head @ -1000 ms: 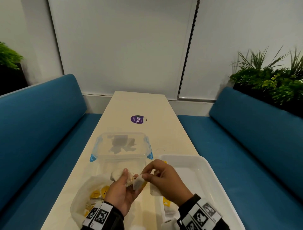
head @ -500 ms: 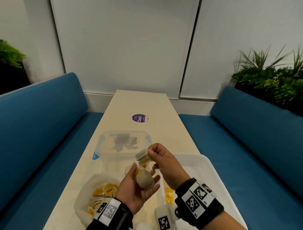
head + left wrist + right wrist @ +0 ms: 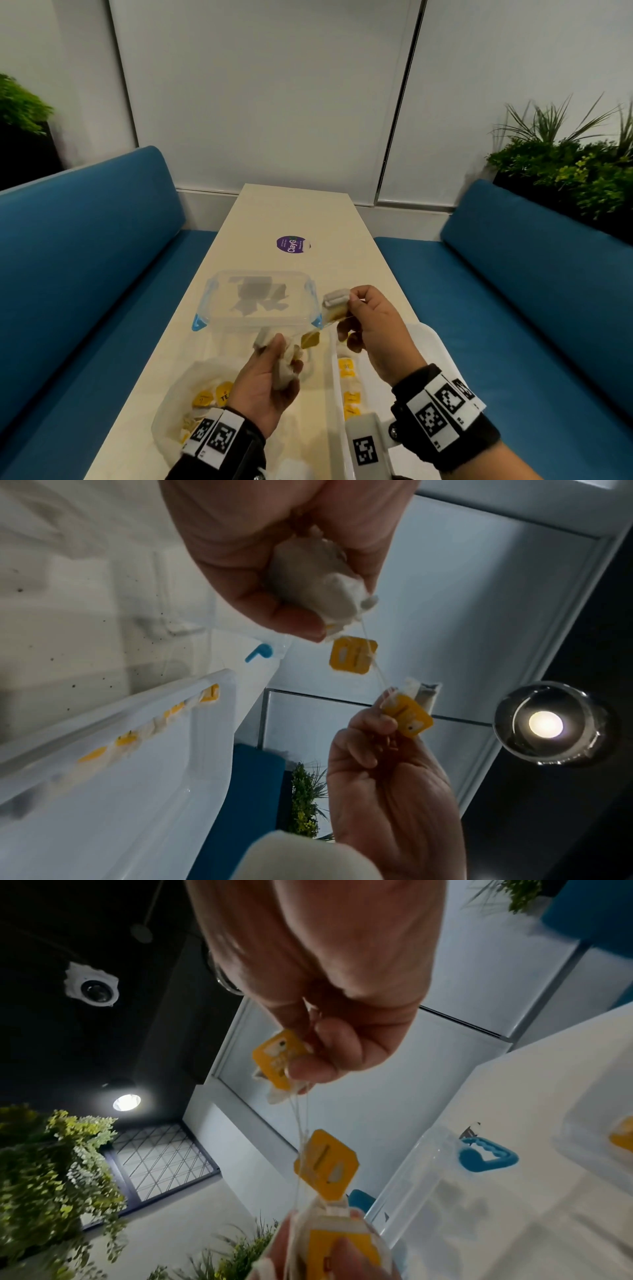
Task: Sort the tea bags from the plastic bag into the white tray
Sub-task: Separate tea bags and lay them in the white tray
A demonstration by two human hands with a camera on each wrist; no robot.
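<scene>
The left hand [image 3: 270,380] curls around a clump of tea bags [image 3: 284,368] above the counter [image 3: 291,212], and the right hand [image 3: 371,325] pinches one tea bag [image 3: 335,301] with its yellow tag. Thin strings and a dangling yellow tag [image 3: 352,656] run between them. A clear lidded container [image 3: 257,301] sits just beyond the hands. Nearer than the container lie the plastic bag [image 3: 191,407] to the left and the white tray [image 3: 435,346], holding a row of tea bags, to the right. Blue benches [image 3: 85,260] flank the counter; plants [image 3: 565,164] stand behind them.
</scene>
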